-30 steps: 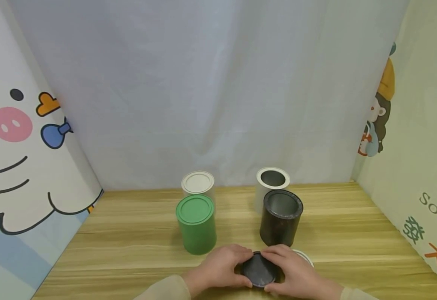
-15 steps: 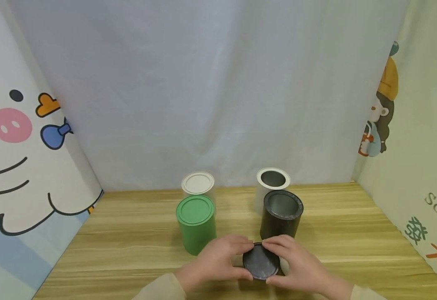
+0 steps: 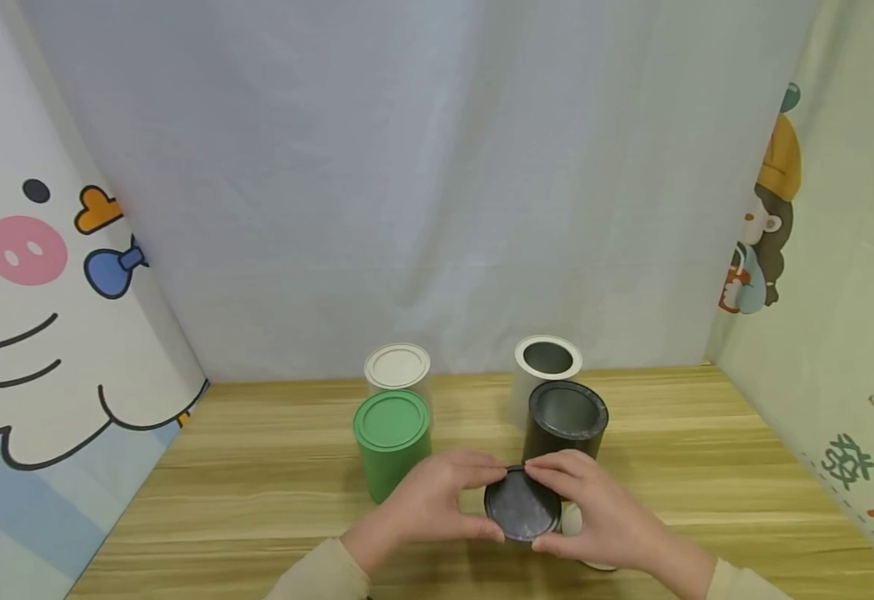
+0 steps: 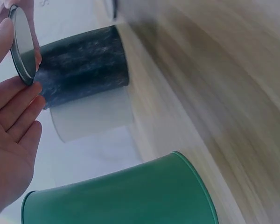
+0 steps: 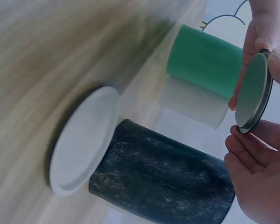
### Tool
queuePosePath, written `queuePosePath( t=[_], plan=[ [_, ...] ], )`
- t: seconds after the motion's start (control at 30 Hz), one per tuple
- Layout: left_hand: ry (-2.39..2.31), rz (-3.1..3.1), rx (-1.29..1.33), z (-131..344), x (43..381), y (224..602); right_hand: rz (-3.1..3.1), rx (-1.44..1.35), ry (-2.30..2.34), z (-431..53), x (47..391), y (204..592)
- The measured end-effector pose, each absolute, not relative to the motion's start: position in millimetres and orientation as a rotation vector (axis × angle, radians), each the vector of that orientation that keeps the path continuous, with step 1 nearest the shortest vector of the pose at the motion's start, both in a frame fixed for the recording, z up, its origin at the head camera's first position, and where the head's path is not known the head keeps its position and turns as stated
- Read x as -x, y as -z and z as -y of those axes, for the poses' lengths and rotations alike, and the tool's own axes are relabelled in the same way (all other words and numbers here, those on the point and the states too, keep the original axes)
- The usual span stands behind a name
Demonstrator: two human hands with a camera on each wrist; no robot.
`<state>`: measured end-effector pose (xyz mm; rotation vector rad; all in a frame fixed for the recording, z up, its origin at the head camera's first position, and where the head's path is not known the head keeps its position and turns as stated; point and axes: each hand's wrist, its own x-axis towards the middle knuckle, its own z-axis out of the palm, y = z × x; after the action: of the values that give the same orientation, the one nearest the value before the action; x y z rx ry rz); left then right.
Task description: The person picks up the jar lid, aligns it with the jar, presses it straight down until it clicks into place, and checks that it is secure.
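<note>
My left hand (image 3: 440, 500) and right hand (image 3: 597, 512) pinch a round black lid (image 3: 522, 504) between them, thumbs at its near edge and fingertips at its far edge. The lid is off the table, and its pale underside shows in both wrist views. Just beyond it stands an open black can (image 3: 567, 417). A white lid (image 5: 84, 142) lies on the table under my right hand, partly hidden in the head view. Left of the hands is a green can (image 3: 392, 442) with its green lid on.
Behind the black can stands an open white can (image 3: 522, 392). A white can (image 3: 397, 367) with its lid on is behind the green one. The wooden table (image 3: 272, 450) ends at a pale curtain (image 3: 332, 183), with printed cloths on both sides.
Both hands have moved forward with the black lid, away from the table's near edge and closer to the black can. The cans have stayed in place.
</note>
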<state>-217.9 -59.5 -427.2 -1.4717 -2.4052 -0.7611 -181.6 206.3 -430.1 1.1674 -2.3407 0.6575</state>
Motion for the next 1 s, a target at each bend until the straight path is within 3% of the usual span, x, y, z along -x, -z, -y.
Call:
queuePosePath(
  t=[1.0],
  plan=[
    [1.050,2.228,1.214,25.2,232.4,405.6,2.271,-1.116,-0.699,-234.5,205.0,391.5]
  ],
)
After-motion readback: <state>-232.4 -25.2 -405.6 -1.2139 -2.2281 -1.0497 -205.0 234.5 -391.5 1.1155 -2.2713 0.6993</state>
